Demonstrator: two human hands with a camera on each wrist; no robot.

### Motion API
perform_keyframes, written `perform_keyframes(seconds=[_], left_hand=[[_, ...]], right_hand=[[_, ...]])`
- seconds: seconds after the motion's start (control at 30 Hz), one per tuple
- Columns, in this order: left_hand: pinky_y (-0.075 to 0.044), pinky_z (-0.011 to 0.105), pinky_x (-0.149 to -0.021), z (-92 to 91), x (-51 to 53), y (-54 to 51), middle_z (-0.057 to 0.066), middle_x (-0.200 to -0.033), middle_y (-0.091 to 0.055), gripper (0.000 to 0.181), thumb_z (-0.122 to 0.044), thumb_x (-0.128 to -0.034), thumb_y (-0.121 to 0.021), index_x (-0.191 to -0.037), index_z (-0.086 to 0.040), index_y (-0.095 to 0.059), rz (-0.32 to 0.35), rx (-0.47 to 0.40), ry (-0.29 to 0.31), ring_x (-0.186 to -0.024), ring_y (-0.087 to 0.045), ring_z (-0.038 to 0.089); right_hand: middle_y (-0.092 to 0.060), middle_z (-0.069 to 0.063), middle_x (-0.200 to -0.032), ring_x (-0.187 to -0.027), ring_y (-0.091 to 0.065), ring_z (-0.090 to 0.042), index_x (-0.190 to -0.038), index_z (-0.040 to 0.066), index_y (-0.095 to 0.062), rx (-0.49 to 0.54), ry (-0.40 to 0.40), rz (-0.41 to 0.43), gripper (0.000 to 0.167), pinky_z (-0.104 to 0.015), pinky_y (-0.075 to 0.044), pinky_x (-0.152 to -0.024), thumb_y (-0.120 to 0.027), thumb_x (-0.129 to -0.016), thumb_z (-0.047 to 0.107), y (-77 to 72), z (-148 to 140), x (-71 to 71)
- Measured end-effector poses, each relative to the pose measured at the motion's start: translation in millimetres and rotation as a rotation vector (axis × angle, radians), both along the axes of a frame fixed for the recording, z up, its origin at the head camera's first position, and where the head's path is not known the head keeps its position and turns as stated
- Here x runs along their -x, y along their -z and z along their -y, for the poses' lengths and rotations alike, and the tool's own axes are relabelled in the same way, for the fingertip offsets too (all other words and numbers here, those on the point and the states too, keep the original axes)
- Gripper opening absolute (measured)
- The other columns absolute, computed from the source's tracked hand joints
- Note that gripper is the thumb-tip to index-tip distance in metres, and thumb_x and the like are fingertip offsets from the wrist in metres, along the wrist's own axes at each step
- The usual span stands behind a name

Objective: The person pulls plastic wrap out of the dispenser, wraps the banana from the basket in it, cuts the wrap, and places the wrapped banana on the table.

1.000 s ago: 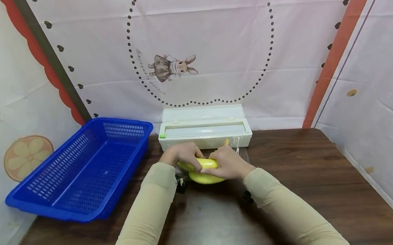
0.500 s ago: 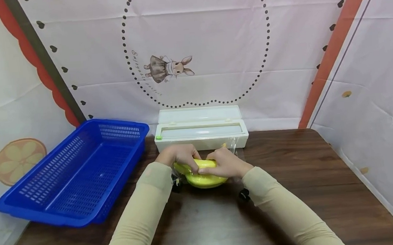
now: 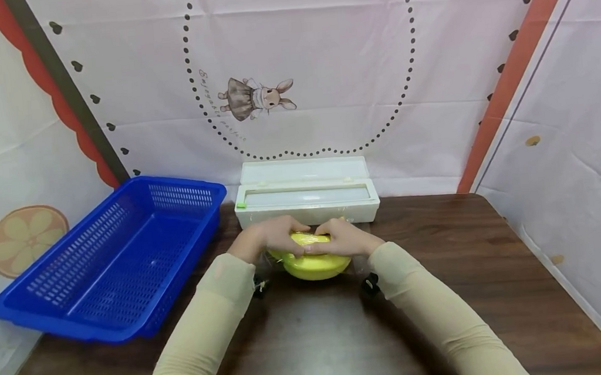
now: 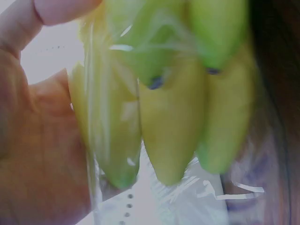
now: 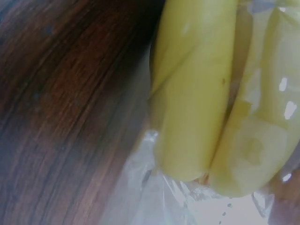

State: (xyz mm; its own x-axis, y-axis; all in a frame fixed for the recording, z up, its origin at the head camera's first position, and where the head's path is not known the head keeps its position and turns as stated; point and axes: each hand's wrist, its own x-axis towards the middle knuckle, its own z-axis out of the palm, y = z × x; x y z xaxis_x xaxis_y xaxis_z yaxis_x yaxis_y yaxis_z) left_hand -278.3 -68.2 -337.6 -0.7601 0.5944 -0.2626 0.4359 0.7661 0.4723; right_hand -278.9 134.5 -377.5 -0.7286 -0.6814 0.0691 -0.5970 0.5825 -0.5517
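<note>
Tabletop (image 3: 508, 265) bananas (image 3: 317, 267), left cuff (image 3: 229, 278) farther left

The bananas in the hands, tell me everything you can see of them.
The bananas are curved and yellow, greenish toward some ends, some tips dark. Clear, glossy, wrinkled film, apparently plastic, covers them. The left hand and right hand grip them from either side, in front of the open white box; whether they touch the table is unclear.

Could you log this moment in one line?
left hand: holds bananas; right hand: holds bananas; cling film: over bananas; white dispenser: lid raised; blue basket: at left
</note>
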Motion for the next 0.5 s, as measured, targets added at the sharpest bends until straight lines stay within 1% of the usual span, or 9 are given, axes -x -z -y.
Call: perform_keyframes(seconds=[0.07, 0.13, 0.2, 0.23, 0.27, 0.33, 0.4, 0.43, 0.5], left_hand=[[-0.030, 0.048, -0.109, 1.6, -11.9, 1.7, 0.006, -0.140, -0.050, 0.068, -0.034, -0.0771, -0.068, -0.139, -0.016, -0.048, -0.175, 0.029, -0.030, -0.123, -0.048, 0.020], [-0.025, 0.052, -0.111, 2.4, -25.5, 5.8, 0.007, -0.143, -0.047, 0.068, -0.036, -0.0767, -0.066, -0.140, -0.016, -0.048, -0.362, 0.051, -0.033, -0.130, -0.043, 0.024], [-0.030, 0.050, -0.110, 1.7, -38.5, 12.1, 0.011, -0.141, -0.048, 0.071, -0.035, -0.0750, -0.067, -0.139, -0.012, -0.048, -0.523, 0.051, 0.010, -0.131, -0.043, 0.028], [-0.032, 0.048, -0.109, 0.9, -44.7, 15.8, 0.012, -0.140, -0.049, 0.073, -0.036, -0.0736, -0.068, -0.139, -0.010, -0.048, -0.585, 0.060, 0.031, -0.130, -0.044, 0.028], [-0.034, 0.047, -0.109, -0.1, -50.4, 19.3, 0.012, -0.139, -0.049, 0.077, -0.037, -0.0724, -0.069, -0.140, -0.007, -0.046, -0.633, 0.075, 0.053, -0.129, -0.045, 0.029], [-0.034, 0.047, -0.109, -2.8, -58.1, 25.6, 0.013, -0.139, -0.048, 0.089, -0.043, -0.0694, -0.074, -0.142, -0.005, -0.041, -0.696, 0.131, 0.081, -0.129, -0.044, 0.029], [-0.033, 0.046, -0.109, -6.4, -61.5, 30.6, 0.013, -0.140, -0.045, 0.103, -0.052, -0.0652, -0.077, -0.145, -0.003, -0.033, -0.737, 0.230, 0.086, -0.131, -0.042, 0.029], [-0.034, 0.045, -0.109, -8.2, -62.2, 32.9, 0.012, -0.139, -0.044, 0.108, -0.054, -0.0635, -0.079, -0.145, -0.003, -0.031, -0.761, 0.281, 0.082, -0.131, -0.041, 0.028], [-0.037, 0.043, -0.105, -11.8, -61.2, 37.4, 0.011, -0.134, -0.046, 0.109, -0.057, -0.0607, -0.081, -0.143, -0.005, -0.031, -0.830, 0.362, 0.073, -0.127, -0.043, 0.027]], right_hand=[[-0.048, 0.007, -0.054, -0.044, -0.041, -0.006, -0.069, 0.017, -0.063, 0.011, 0.001, 0.031, 0.038, -0.022, -0.036, -0.046, -0.060, -0.088, 0.050, -0.5, 1.0, 2.5], [-0.049, 0.006, -0.053, -0.043, -0.041, -0.007, -0.069, 0.016, -0.063, 0.011, 0.006, 0.062, 0.039, -0.023, -0.037, -0.045, -0.059, -0.088, 0.051, -0.9, 1.9, 4.6], [-0.051, 0.006, -0.055, -0.044, -0.042, -0.007, -0.072, 0.016, -0.065, 0.004, 0.018, 0.080, 0.037, -0.023, -0.038, -0.045, -0.060, -0.088, 0.049, -1.2, 2.1, 6.2], [-0.051, 0.005, -0.056, -0.045, -0.042, -0.007, -0.072, 0.015, -0.065, -0.002, 0.022, 0.089, 0.037, -0.022, -0.038, -0.045, -0.060, -0.088, 0.048, -1.4, 2.1, 6.7], [-0.050, 0.005, -0.057, -0.046, -0.042, -0.007, -0.074, 0.015, -0.065, -0.009, 0.025, 0.094, 0.036, -0.022, -0.038, -0.046, -0.061, -0.088, 0.047, -1.7, 1.9, 6.9], [-0.050, 0.005, -0.059, -0.048, -0.042, -0.007, -0.076, 0.015, -0.066, -0.021, 0.033, 0.104, 0.033, -0.022, -0.037, -0.049, -0.061, -0.089, 0.045, -3.6, 1.7, 7.7], [-0.049, 0.004, -0.060, -0.050, -0.042, -0.008, -0.077, 0.014, -0.067, -0.030, 0.036, 0.116, 0.033, -0.022, -0.038, -0.051, -0.060, -0.089, 0.044, -5.1, 1.3, 9.6], [-0.049, 0.004, -0.060, -0.050, -0.042, -0.008, -0.077, 0.014, -0.067, -0.028, 0.033, 0.123, 0.033, -0.023, -0.038, -0.052, -0.060, -0.089, 0.044, -6.0, 1.3, 10.0], [-0.050, 0.003, -0.060, -0.050, -0.043, -0.009, -0.077, 0.013, -0.067, -0.022, 0.028, 0.134, 0.033, -0.023, -0.039, -0.052, -0.060, -0.089, 0.043, -6.4, 1.4, 11.6]])
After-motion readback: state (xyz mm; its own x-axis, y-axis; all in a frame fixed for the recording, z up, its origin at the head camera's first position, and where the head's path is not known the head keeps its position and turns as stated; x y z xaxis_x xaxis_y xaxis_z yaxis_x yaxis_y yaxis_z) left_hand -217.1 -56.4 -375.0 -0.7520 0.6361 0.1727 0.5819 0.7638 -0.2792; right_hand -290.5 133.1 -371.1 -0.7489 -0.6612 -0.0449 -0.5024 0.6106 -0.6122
